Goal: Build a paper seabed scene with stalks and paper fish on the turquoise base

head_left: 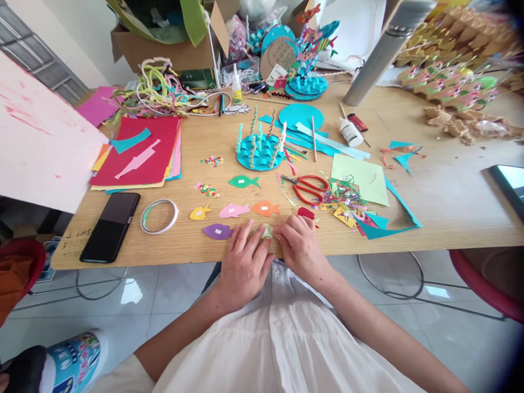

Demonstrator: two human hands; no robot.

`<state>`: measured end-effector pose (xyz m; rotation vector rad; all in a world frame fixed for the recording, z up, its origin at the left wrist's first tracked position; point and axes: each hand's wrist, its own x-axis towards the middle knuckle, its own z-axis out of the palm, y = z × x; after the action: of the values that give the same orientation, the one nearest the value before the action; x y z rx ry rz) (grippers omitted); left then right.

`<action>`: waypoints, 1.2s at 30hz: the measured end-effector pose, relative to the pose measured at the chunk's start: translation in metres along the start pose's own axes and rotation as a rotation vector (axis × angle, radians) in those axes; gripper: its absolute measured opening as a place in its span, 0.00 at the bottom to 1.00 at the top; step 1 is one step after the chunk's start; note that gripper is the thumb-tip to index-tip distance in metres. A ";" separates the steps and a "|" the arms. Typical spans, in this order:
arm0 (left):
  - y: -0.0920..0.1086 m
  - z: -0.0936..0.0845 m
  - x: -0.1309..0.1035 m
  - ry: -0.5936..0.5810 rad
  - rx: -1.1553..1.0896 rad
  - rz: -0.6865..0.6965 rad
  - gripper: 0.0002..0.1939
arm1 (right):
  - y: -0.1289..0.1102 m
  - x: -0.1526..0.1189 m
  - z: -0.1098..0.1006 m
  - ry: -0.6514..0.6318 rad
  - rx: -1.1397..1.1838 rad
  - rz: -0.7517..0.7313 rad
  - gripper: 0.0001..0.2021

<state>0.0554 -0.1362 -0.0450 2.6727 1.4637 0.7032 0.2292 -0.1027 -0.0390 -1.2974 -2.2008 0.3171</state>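
A pale green paper fish (pixel 267 231) lies at the table's front edge, partly covered by my fingers. My left hand (pixel 246 265) rests with fingers stretched out, their tips on the fish's left part. At its right end my right hand (pixel 301 245) is closed, thumb and fingers pinched against the paper; the exact grip is hidden. Around them lie a purple fish (pixel 218 232), a pink fish (pixel 234 210), an orange fish (pixel 265 208), a yellow fish (pixel 200 212) and a green fish (pixel 242 182), each with a small white square. A dark red fish (pixel 306 213) is beyond my right hand.
Red-handled scissors (pixel 310 188) lie beside paper scraps (pixel 347 199). Behind the fish stands a blue disc base with twisted stems (pixel 260 153). A tape roll (pixel 159 216) and a phone (pixel 110 226) are left; a grey flask (pixel 374 60) stands at the back.
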 end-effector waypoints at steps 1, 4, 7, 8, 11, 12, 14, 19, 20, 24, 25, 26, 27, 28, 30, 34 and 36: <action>0.000 0.000 0.000 -0.001 0.002 0.000 0.15 | 0.000 0.000 0.000 -0.002 -0.006 -0.003 0.09; 0.000 -0.001 0.000 -0.005 0.003 -0.002 0.15 | 0.000 0.000 -0.001 -0.009 -0.021 -0.009 0.09; 0.000 -0.001 0.000 -0.005 -0.005 -0.007 0.15 | -0.001 0.000 -0.001 -0.015 -0.027 -0.002 0.10; 0.000 -0.001 0.000 -0.005 -0.006 -0.008 0.15 | -0.001 0.000 -0.001 -0.016 -0.028 0.001 0.10; 0.000 0.000 0.000 -0.002 -0.003 -0.007 0.15 | -0.001 0.000 -0.001 -0.016 -0.032 -0.002 0.10; 0.000 0.000 -0.001 0.000 -0.002 -0.007 0.15 | -0.001 0.000 -0.001 -0.016 -0.034 -0.005 0.10; 0.000 0.000 -0.001 0.001 -0.002 -0.007 0.15 | -0.002 0.000 -0.002 -0.016 -0.043 -0.010 0.10; 0.000 0.000 -0.001 -0.002 0.003 -0.007 0.16 | -0.002 0.000 -0.002 -0.022 -0.067 -0.018 0.09; 0.000 0.000 -0.001 -0.001 0.005 -0.005 0.16 | -0.002 0.000 -0.002 -0.022 -0.074 -0.021 0.09; 0.000 0.000 0.000 0.002 0.014 0.004 0.16 | -0.003 0.001 -0.002 -0.021 -0.094 -0.027 0.09; 0.000 0.000 0.000 0.003 0.015 0.005 0.16 | -0.003 0.001 -0.002 -0.020 -0.095 -0.027 0.09; 0.000 0.000 0.000 0.002 0.016 0.006 0.16 | -0.003 0.001 -0.002 -0.019 -0.094 -0.027 0.09; 0.000 0.000 0.000 0.000 0.015 0.006 0.16 | -0.003 0.001 -0.002 -0.018 -0.094 -0.026 0.09; -0.001 0.000 0.000 -0.002 0.015 0.004 0.16 | -0.003 0.001 -0.002 -0.018 -0.092 -0.027 0.09; 0.000 0.000 -0.001 -0.007 0.013 0.000 0.16 | -0.003 0.001 -0.002 -0.020 -0.091 -0.026 0.09; 0.000 0.001 -0.001 -0.001 0.010 0.001 0.16 | -0.003 0.001 -0.003 -0.030 -0.103 -0.032 0.09; -0.001 0.001 -0.001 0.004 0.008 0.001 0.16 | -0.004 0.002 -0.004 -0.029 -0.117 -0.038 0.10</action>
<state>0.0548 -0.1364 -0.0461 2.6797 1.4692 0.7044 0.2278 -0.1036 -0.0338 -1.3175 -2.2957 0.1965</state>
